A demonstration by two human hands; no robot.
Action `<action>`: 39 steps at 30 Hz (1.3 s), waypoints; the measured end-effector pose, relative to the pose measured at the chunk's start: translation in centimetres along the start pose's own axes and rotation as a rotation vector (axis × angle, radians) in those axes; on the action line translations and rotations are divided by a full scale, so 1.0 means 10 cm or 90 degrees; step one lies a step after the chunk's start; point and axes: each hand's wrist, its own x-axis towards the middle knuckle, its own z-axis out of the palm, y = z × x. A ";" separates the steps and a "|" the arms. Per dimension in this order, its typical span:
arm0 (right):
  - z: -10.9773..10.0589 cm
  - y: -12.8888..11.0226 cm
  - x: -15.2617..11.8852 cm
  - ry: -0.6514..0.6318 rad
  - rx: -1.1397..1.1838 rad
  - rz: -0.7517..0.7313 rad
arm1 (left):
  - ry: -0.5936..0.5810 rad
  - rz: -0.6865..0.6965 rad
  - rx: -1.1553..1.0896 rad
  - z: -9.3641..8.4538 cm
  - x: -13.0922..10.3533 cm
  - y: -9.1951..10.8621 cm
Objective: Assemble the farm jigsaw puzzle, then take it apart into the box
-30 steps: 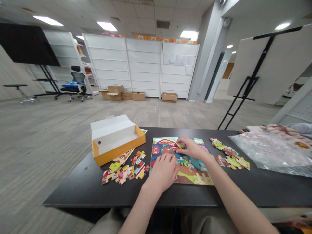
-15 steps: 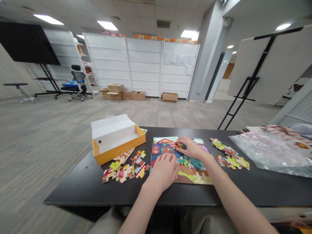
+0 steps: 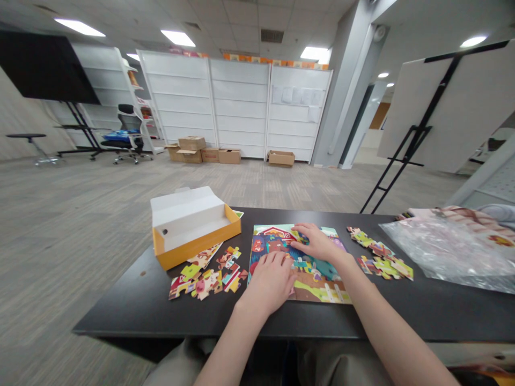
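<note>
A colourful jigsaw puzzle (image 3: 317, 293) with a red barn, animals and a white fence lies flat on the black table. My left hand (image 3: 272, 276) rests palm down on its left part, fingers stretched out and holding nothing. Over the upper middle, my right hand (image 3: 317, 242) has thumb and fingers curved round a small yellow-green puzzle piece (image 3: 299, 236), low against the picture. The hands cover part of the puzzle. Loose puzzle pieces (image 3: 209, 282) lie in a heap to the left, and more loose pieces (image 3: 384, 261) lie to the right.
An open yellow box (image 3: 199, 252) with a white inside stands at the table's left, with printed sheets partly under it. A clear plastic bag (image 3: 450, 254) and striped cloth (image 3: 469, 219) lie on the right of the black table (image 3: 132, 308). Cardboard boxes (image 3: 191, 150) sit on the floor beyond.
My right hand has shifted very slightly up at the barn, still curled round the piece. My left hand stays in place; the view has tilted a little.
</note>
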 end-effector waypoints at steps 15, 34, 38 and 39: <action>-0.02 0.12 -0.02 -0.058 0.017 0.010 | 0.010 0.004 -0.015 0.02 -0.01 -0.03; -0.08 0.15 -0.03 -0.078 0.026 -0.007 | -0.008 0.011 -0.025 0.08 0.02 -0.08; -0.11 0.12 -0.04 -0.082 0.013 -0.005 | -0.008 0.011 -0.027 0.09 0.01 -0.09; -0.12 0.11 -0.04 -0.083 0.010 -0.004 | -0.010 0.011 -0.026 0.09 0.01 -0.09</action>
